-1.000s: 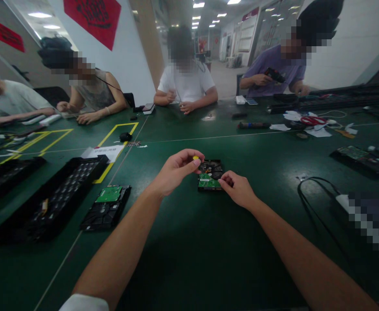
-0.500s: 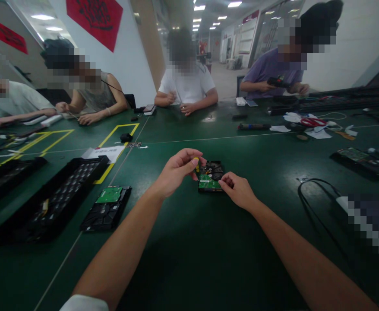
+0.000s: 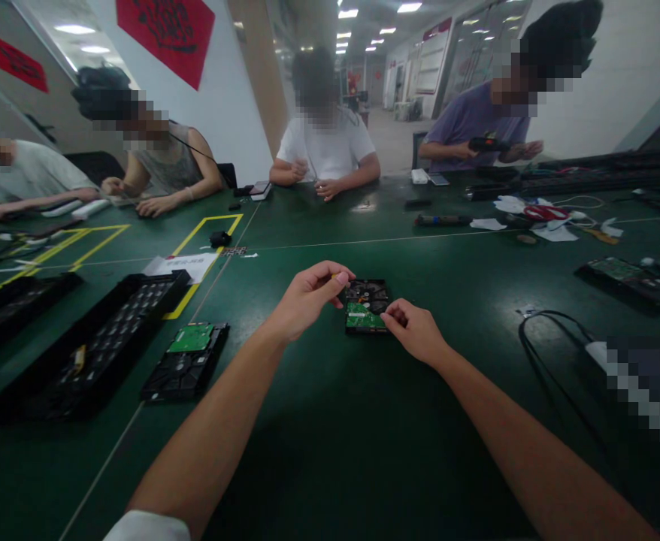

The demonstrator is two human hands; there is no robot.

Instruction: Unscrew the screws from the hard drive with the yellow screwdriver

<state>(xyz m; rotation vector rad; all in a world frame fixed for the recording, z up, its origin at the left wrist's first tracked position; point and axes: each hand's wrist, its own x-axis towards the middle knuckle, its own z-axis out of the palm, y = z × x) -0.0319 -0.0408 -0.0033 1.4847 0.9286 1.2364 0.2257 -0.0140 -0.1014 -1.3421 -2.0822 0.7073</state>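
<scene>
A hard drive (image 3: 366, 305) lies circuit-board side up on the green table (image 3: 330, 421), its green board facing me. My left hand (image 3: 307, 297) is closed in a pinch round a small yellow-handled tool, mostly hidden by the fingers, right at the drive's left edge. My right hand (image 3: 414, 329) is curled, its fingertips pressed on the drive's near right corner.
A second hard drive (image 3: 186, 361) and long black trays (image 3: 90, 342) lie to the left. A black cable (image 3: 549, 338) loops on the right, with another drive (image 3: 626, 278) beyond. Several other people sit working along the far and left sides.
My left hand has lowered and turned the yellow tool down toward the drive's left edge; its yellow end is now almost hidden. My right hand stays on the drive.
</scene>
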